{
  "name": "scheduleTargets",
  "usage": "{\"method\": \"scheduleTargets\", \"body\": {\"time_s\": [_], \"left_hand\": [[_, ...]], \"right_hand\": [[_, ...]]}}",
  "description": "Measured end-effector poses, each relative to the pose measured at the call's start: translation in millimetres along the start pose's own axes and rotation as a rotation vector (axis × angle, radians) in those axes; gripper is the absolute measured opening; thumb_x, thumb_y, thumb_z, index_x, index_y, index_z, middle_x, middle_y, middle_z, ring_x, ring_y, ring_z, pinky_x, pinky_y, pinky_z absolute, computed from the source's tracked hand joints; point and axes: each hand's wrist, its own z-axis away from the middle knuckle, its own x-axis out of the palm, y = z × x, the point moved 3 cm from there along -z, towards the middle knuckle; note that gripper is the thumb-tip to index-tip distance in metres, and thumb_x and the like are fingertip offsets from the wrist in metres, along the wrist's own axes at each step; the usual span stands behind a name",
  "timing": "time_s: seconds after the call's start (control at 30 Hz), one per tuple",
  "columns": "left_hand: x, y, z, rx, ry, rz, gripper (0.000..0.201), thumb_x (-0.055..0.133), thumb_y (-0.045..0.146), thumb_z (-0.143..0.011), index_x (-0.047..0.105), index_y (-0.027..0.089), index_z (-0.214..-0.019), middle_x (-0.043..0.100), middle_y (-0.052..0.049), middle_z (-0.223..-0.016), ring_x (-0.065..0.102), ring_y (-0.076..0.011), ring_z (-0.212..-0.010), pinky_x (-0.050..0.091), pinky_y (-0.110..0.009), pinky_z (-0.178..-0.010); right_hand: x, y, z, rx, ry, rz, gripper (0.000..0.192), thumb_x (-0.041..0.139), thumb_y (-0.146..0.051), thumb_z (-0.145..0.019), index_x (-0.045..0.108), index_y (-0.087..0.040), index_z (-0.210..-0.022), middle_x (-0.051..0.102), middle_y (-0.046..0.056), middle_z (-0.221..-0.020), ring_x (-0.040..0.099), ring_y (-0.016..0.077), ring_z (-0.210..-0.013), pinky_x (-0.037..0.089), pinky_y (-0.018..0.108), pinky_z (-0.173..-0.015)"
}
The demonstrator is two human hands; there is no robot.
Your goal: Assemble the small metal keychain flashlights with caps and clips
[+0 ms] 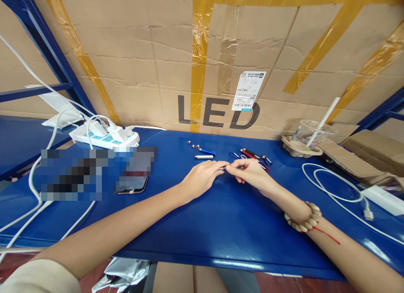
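My left hand (204, 178) is closed around a small reddish, shiny metal piece (222, 168), mostly hidden by the fingers. At its right end, the thumb and fingers of my right hand (251, 171) pinch together, touching the same piece. Just behind my left hand lie a silver tube (203, 157) and a blue tube (208, 152). Several little silver caps (193, 146) sit farther back. Beyond my right hand are a black stick (252, 153), partly covered red sticks (244, 151) and a blue cord loop (234, 155).
A white power strip (128, 139) with plugs and cables stands at the back left, near a phone (134, 191). On the right are a clear cup with a straw in a cardboard holder (301, 147), a notebook (353, 160) and a coiled white cable (334, 196). A large cardboard box (142, 74) backs the blue table (202, 234).
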Motion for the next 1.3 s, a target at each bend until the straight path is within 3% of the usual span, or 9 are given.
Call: {"method": "scheduleTargets", "body": {"time_s": [0.23,0.3,0.4,0.5,0.7,0.93,1.1,1.3], "left_hand": [[-3.0,3.0,-3.9,-0.111,-0.036,0.11,0.022,0.039,0.02,-0.093,0.055,0.018,-0.107,0.066,-0.006,-0.103,0.063,-0.0177,-0.091,0.048,-0.028,-0.081],[-3.5,0.9,-4.1,-0.168,-0.033,0.16,0.022,0.038,0.021,-0.093,0.054,0.019,-0.108,0.066,-0.005,-0.097,0.063,-0.0162,-0.086,0.048,-0.025,-0.077],[-2.6,-5.0,-3.9,-0.244,-0.011,0.23,0.023,0.036,0.023,-0.093,0.053,0.02,-0.108,0.064,-0.002,-0.085,0.061,-0.0139,-0.076,0.046,-0.023,-0.072],[-1.3,-10.6,-4.3,-0.271,0.02,0.267,0.023,0.035,0.025,-0.093,0.052,0.02,-0.107,0.059,0.0,-0.076,0.056,-0.0128,-0.07,0.044,-0.022,-0.067],[-1.5,-13.9,-5.4,-0.286,0.036,0.277,0.022,0.033,0.027,-0.093,0.051,0.019,-0.104,0.051,0.002,-0.068,0.049,-0.011,-0.063,0.041,-0.02,-0.062],[0.7,-12.0,-5.2,-0.242,-0.019,0.321,0.023,0.031,0.026,-0.094,0.051,0.019,-0.103,0.052,0.002,-0.071,0.05,-0.0117,-0.065,0.042,-0.022,-0.065],[1.1,-6.5,-4.8,-0.178,-0.134,0.376,0.023,0.03,0.027,-0.094,0.051,0.019,-0.1,0.05,0.002,-0.07,0.049,-0.0113,-0.066,0.041,-0.022,-0.066],[0.1,-2.3,-3.6,-0.126,-0.213,0.42,0.023,0.03,0.027,-0.094,0.05,0.019,-0.102,0.049,0.003,-0.072,0.048,-0.0108,-0.067,0.04,-0.021,-0.067]], "right_hand": [[-2.7,0.8,-3.0,-0.032,0.025,0.12,0.042,0.067,-0.057,-0.064,0.062,-0.015,-0.062,0.047,-0.004,-0.039,0.039,0.0069,-0.037,0.031,0.021,-0.04],[-12.2,-5.1,-2.2,-0.12,0.145,0.245,0.042,0.062,-0.057,-0.07,0.065,-0.015,-0.069,0.054,-0.001,-0.047,0.043,0.008,-0.038,0.033,0.022,-0.042],[-32.0,-20.4,3.3,-0.334,0.468,0.623,0.032,0.06,-0.05,-0.076,0.071,-0.02,-0.08,0.067,0.003,-0.076,0.053,0.0098,-0.05,0.035,0.023,-0.048],[-43.0,-25.2,4.7,-0.337,0.569,0.932,0.021,0.061,-0.044,-0.077,0.071,-0.026,-0.08,0.068,-0.001,-0.077,0.058,0.0116,-0.058,0.032,0.022,-0.047],[-36.9,-11.3,-1.8,-0.279,0.387,1.019,0.019,0.062,-0.042,-0.077,0.071,-0.027,-0.086,0.069,-0.001,-0.08,0.062,0.0141,-0.064,0.031,0.022,-0.046],[-17.4,-13.7,2.9,-0.543,0.16,0.567,0.034,0.057,-0.044,-0.082,0.066,-0.026,-0.11,0.063,0.005,-0.1,0.056,0.0078,-0.053,0.05,0.025,-0.056],[-12.1,-16.9,5.6,-0.589,0.049,0.364,0.024,0.06,-0.04,-0.081,0.073,-0.024,-0.09,0.062,0.004,-0.091,0.054,0.0073,-0.049,0.051,0.026,-0.049],[-12.8,-19.6,6.5,-0.534,-0.038,0.265,0.022,0.067,-0.041,-0.074,0.074,-0.022,-0.083,0.065,0.003,-0.08,0.054,0.0076,-0.045,0.049,0.025,-0.045]]}}
